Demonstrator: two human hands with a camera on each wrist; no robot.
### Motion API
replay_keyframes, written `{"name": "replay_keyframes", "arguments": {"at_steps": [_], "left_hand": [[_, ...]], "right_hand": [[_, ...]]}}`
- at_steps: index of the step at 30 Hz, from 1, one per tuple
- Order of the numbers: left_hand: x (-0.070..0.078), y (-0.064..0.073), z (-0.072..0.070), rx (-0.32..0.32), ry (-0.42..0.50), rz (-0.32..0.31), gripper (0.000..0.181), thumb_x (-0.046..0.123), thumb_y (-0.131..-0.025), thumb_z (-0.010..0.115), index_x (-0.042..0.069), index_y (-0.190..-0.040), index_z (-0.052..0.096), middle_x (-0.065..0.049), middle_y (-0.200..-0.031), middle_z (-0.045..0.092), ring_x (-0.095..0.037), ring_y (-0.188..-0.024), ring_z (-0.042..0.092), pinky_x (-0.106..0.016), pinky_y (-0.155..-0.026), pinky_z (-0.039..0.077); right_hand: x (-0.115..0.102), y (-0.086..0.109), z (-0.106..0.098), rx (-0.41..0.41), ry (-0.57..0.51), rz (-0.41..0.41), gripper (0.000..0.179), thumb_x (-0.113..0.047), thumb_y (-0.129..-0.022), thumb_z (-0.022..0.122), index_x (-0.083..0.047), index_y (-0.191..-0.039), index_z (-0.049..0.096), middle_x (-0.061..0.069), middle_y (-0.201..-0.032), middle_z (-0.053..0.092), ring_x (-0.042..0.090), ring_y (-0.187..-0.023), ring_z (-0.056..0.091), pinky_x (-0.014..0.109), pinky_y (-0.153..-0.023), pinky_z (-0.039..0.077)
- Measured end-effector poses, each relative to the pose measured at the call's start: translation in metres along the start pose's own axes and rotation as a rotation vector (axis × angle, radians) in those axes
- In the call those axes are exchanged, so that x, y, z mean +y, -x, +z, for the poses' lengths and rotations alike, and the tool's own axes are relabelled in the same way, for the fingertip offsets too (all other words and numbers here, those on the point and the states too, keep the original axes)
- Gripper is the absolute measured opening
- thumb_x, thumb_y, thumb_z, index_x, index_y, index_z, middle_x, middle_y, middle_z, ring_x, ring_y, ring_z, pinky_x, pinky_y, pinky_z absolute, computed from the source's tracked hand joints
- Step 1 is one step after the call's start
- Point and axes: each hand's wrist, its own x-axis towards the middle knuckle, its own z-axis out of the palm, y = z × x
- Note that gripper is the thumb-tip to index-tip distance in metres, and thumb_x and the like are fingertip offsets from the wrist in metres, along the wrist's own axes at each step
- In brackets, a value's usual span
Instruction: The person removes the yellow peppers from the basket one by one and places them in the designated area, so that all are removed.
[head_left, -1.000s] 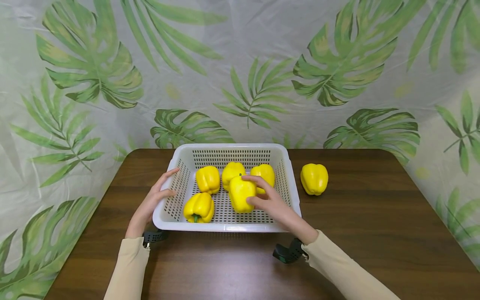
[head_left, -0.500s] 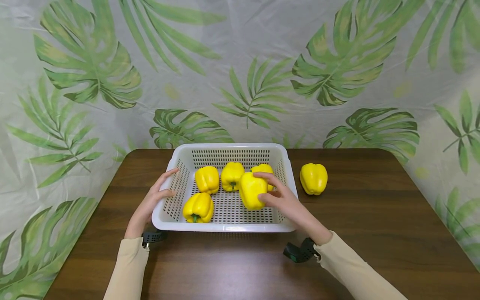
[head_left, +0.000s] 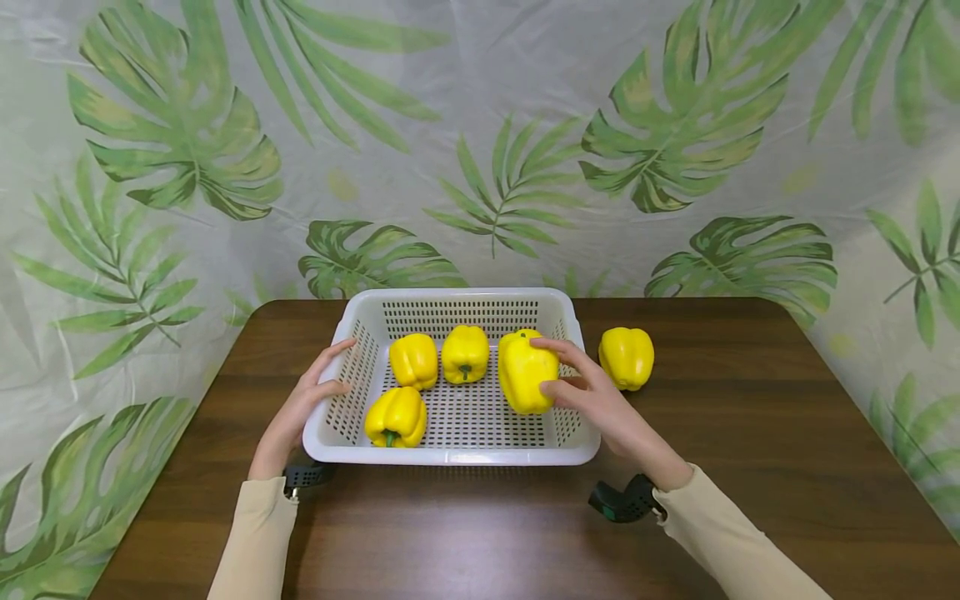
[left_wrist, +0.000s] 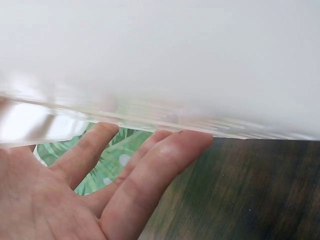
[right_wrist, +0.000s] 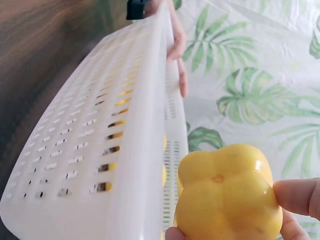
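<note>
A yellow bell pepper [head_left: 525,375] is held by my right hand [head_left: 603,404], fingers at its top and thumb at its side, over the right part of a white perforated basket [head_left: 450,457]. In the right wrist view the held pepper [right_wrist: 225,195] shows its bottom, above the level of the rim. My left hand [head_left: 300,404] grips the basket's left side, with fingers [left_wrist: 160,170] against its outer wall in the left wrist view. Inside lie a back-left pepper [head_left: 413,362], a middle pepper [head_left: 465,354] and a front-left pepper [head_left: 396,417]. The held pepper hides the back-right corner contents.
One more yellow bell pepper [head_left: 627,358] lies on the brown wooden table [head_left: 750,433], just right of the basket. A leaf-patterned cloth [head_left: 525,167] hangs behind the table's back edge. Each wrist wears a black camera mount.
My right hand has carried the held pepper to the right inside the basket's outline, uncovering the middle pepper and covering the one at back right. The left hand has stayed on the basket.
</note>
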Motion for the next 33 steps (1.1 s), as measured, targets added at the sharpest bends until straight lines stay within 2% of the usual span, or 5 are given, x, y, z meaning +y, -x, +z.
{"name": "replay_keyframes", "arguments": {"at_steps": [3, 10, 20, 27, 33], "left_hand": [[0.000, 0.001, 0.000, 0.000, -0.001, 0.000, 0.064, 0.004, -0.093, 0.044, 0.024, -0.151, 0.024, -0.016, -0.155, 0.011, -0.053, -0.122, 0.035, -0.060, -0.079, 0.048], [0.000, 0.000, 0.000, 0.001, -0.002, 0.002, 0.064, 0.004, -0.093, 0.044, 0.022, -0.151, 0.023, -0.017, -0.155, 0.012, -0.052, -0.122, 0.035, -0.060, -0.080, 0.048], [-0.001, 0.000, 0.000, 0.003, -0.007, 0.008, 0.063, 0.004, -0.093, 0.044, 0.022, -0.151, 0.024, -0.018, -0.155, 0.013, -0.053, -0.121, 0.036, -0.059, -0.079, 0.049], [-0.002, 0.000, -0.001, 0.003, -0.014, 0.009, 0.063, 0.004, -0.093, 0.043, 0.022, -0.150, 0.024, -0.017, -0.155, 0.013, -0.053, -0.121, 0.036, -0.059, -0.078, 0.049], [-0.001, 0.000, 0.000, 0.005, -0.007, 0.004, 0.064, 0.005, -0.093, 0.044, 0.023, -0.150, 0.024, -0.016, -0.155, 0.013, -0.053, -0.122, 0.035, -0.060, -0.079, 0.049]], "right_hand": [[-0.001, 0.002, -0.004, 0.000, -0.008, -0.007, 0.053, -0.019, -0.094, 0.057, -0.018, -0.144, 0.040, 0.013, -0.147, 0.029, 0.040, -0.115, 0.046, 0.049, -0.091, 0.045], [-0.003, 0.008, -0.014, 0.024, -0.020, -0.028, 0.052, -0.019, -0.094, 0.056, -0.018, -0.144, 0.039, 0.014, -0.144, 0.031, 0.037, -0.112, 0.048, 0.051, -0.094, 0.043], [-0.003, 0.013, -0.033, 0.076, -0.011, -0.033, 0.051, -0.013, -0.093, 0.054, -0.017, -0.142, 0.040, 0.018, -0.139, 0.031, 0.037, -0.113, 0.047, 0.042, -0.089, 0.046], [-0.001, 0.016, -0.048, 0.105, 0.004, -0.050, 0.049, -0.011, -0.094, 0.052, -0.017, -0.142, 0.040, 0.019, -0.137, 0.031, 0.037, -0.111, 0.047, 0.030, -0.083, 0.050], [0.003, 0.018, -0.060, 0.132, 0.031, -0.063, 0.048, -0.010, -0.096, 0.048, -0.018, -0.142, 0.039, 0.018, -0.138, 0.035, 0.035, -0.110, 0.047, 0.028, -0.083, 0.049]]}}
